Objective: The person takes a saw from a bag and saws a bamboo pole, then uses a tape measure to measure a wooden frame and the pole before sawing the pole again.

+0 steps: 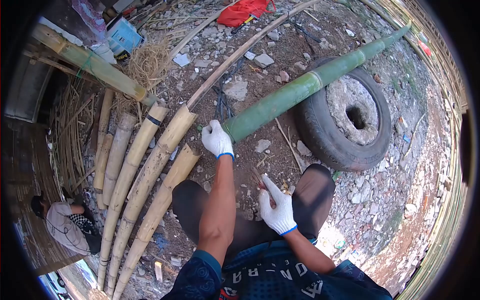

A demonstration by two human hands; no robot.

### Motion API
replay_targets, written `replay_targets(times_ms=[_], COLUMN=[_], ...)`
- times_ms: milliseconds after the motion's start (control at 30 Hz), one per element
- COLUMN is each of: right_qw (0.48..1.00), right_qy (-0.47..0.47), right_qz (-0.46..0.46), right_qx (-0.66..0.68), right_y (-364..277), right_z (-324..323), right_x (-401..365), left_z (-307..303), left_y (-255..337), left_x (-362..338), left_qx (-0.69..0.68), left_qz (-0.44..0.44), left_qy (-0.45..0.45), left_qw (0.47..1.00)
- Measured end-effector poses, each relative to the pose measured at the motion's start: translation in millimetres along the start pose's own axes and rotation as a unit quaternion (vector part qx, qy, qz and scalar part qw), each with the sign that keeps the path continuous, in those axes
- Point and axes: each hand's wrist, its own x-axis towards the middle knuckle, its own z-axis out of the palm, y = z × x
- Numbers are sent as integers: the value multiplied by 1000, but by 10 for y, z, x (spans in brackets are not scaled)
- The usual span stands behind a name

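Note:
My left hand (217, 140), in a white glove with a blue cuff edge, is closed at the near cut end of a thick green bamboo pole (280, 101). Its fingers are curled, and the exact grip is partly hidden. The pole slants away to the upper right and lies across an old tire (327, 145) filled with concrete that has a hole in it. Between my knees is my right hand (277, 207), gloved the same way, with one finger stretched forward and the others bent in. Something thin and brownish shows at its fingertips, too small to name.
Several dry bamboo poles (167, 135) lie on my left. A horizontal bamboo beam (100, 72) and a blue-labelled bucket (122, 37) are beyond them. A red bag (242, 11) lies at the top. A person (65, 225) sits at the lower left. Rubble covers the ground.

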Motion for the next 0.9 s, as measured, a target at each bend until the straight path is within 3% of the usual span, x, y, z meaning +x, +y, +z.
replay_targets(times_ms=[33, 100, 133, 267, 400, 500, 633, 900], right_qw=[997, 999, 999, 996, 999, 999, 999, 999], right_qy=[-32, 0, -3, 13, -16, -15, 18, 23], right_qz=[48, -21, -18, -57, 27, 6, -32, -34], right_qx=[-55, -48, -49, -68, -38, -44, -30, -20], right_y=[-183, -251, -149, -93, -131, -134, -74, -12], right_z=[-168, -77, 6, 357, -44, -118, 438, 528], right_x=[-108, -1, 146, 672, 19, -34, 776, 847], left_z=[1, -38, -21, -64, 20, -18, -81, -199], left_y=[-3, -12, -91, 108, -52, -44, 71, 73], left_x=[-20, -18, 46, -52, 56, 38, -30, -205], left_qx=[3, -55, 7, -18, -7, -49, -32, 106], left_qz=[-10, 0, 9, -9, -5, -34, -22, 74], left_qy=[6, -15, -5, -11, 8, -16, -34, -75], left_qw=[1000, 998, 1000, 1000, 1000, 998, 999, 989])
